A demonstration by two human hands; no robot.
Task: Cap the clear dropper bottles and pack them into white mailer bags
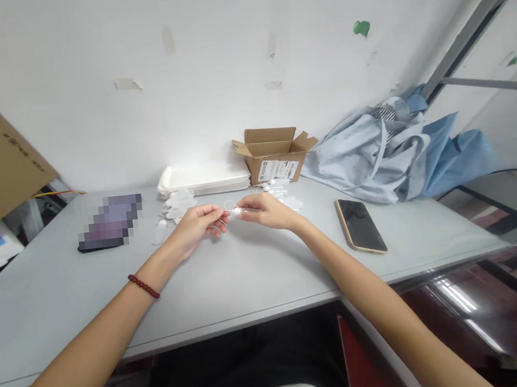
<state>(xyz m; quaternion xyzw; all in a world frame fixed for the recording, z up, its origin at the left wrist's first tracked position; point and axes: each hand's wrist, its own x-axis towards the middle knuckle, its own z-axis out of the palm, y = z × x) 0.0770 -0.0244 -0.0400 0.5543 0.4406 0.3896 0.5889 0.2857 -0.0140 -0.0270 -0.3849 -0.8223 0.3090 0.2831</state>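
My left hand point(203, 221) and my right hand point(265, 211) meet above the middle of the table, fingertips almost touching. Between them is a small white piece point(237, 211) with a thin white cord loop point(229, 204). The left thumb and forefinger pinch at the loop's side. On the other side, the right fingers close on the white piece, hiding much of it. Behind the left hand lies a pile of flat white pieces point(179, 203). More small white pieces with thin cords point(278, 185) lie just behind the right hand.
A stack of white sheets point(206, 179) and an open cardboard box point(277, 157) stand along the wall. A phone point(361, 226) lies at right, and a pixelated dark device point(111, 224) at left. Light blue cloth point(365, 157) is heaped at the back right. The grey table point(231, 288) ends near my lap.
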